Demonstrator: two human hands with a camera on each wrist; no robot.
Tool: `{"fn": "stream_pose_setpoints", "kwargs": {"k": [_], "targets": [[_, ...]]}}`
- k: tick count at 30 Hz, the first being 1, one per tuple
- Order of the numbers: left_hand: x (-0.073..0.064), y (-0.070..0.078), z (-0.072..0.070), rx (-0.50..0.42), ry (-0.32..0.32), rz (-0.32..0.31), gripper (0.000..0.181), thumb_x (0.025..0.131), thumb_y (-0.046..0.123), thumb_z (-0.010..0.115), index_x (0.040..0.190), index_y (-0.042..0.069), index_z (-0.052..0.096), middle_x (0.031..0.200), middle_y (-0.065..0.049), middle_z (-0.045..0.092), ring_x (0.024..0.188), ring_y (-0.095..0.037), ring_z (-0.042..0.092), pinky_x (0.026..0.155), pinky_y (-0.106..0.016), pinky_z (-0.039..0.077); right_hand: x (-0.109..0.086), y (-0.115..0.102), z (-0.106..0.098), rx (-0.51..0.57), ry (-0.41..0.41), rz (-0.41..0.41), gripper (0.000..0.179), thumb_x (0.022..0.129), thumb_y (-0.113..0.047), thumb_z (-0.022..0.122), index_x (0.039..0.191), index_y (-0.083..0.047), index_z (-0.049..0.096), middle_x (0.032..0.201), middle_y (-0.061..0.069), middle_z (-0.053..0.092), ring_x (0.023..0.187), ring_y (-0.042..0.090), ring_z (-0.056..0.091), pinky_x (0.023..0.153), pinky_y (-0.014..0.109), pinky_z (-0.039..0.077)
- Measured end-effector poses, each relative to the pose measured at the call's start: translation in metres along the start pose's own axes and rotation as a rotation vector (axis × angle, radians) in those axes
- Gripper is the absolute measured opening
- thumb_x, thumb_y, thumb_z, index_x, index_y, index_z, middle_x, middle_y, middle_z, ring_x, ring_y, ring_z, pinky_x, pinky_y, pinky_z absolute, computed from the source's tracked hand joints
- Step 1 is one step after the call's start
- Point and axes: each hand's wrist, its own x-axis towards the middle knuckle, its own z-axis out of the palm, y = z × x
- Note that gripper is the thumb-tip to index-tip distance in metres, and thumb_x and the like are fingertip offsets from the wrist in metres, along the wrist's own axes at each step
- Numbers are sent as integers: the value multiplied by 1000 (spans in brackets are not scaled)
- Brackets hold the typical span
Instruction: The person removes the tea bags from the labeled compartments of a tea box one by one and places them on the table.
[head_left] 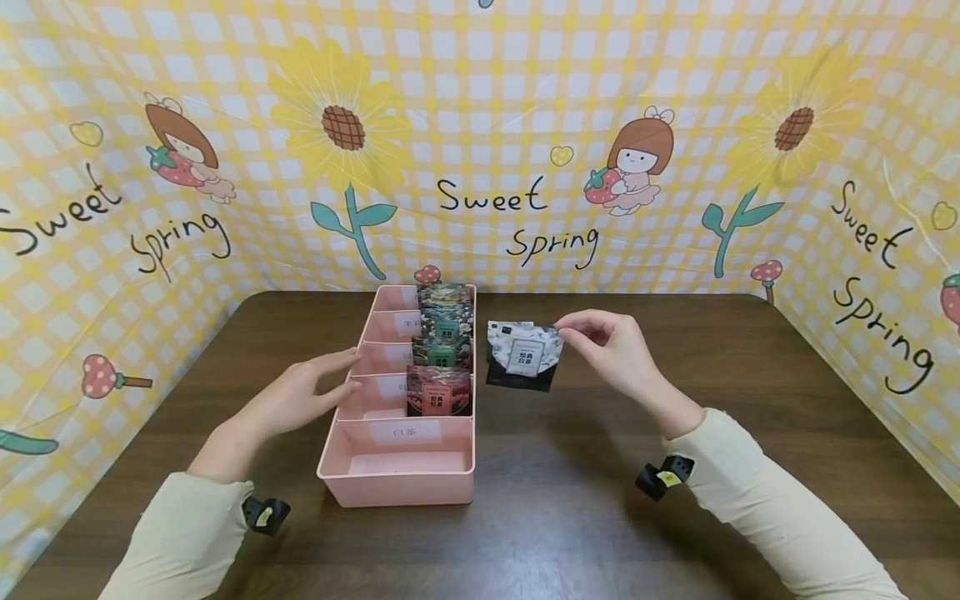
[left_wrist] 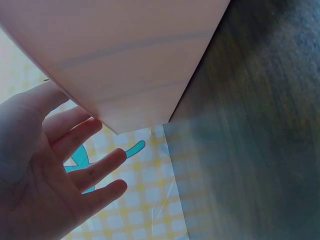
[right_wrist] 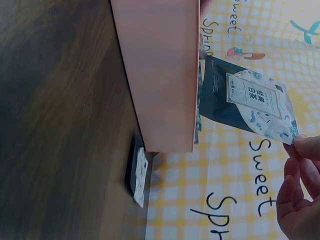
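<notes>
I see the right hand pinching a black-and-white sachet by one corner, just to the right of the pink box. The left hand is unclenched, its fingers touching the box's left rim. A red sachet stands inside it.

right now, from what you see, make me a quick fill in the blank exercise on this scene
1. The pink box has ____ compartments.
2. The raised white-and-black packet is pinched by the person's ____ hand.
3. In the head view, the other hand is at the box's ____ side.
4. Lettering on the backdrop reads "Sweet ____".

Missing words: five; right; left; Spring
</notes>
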Motion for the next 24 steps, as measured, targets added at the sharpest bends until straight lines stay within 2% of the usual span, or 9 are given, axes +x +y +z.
{"fn": "stream_pose_setpoints", "kwargs": {"k": [9,16,24], "targets": [[1,1,-1,-3,-41,-22,52,94,29,56,136,1,46,139,-23,46,130,-42,42,104,-57,36,-1,-15,-9,-39,7,6,13,87,-2,62,95,6,68,90,23,69,62,3,49,54,16,40],[1,2,-2,3,-31,-11,51,93,27,57,135,0,47,138,-23,48,129,-42,43,104,-56,36,7,21,-10,-28,13,10,15,88,-13,64,97,-2,70,90,16,71,63,2,51,55,16,41],[1,1,-2,5,-32,-8,51,93,28,57,135,0,47,138,-23,47,129,-42,42,104,-56,36,13,41,-15,-57,21,22,13,89,-13,63,96,-4,69,89,14,71,67,7,55,58,18,44]]}}
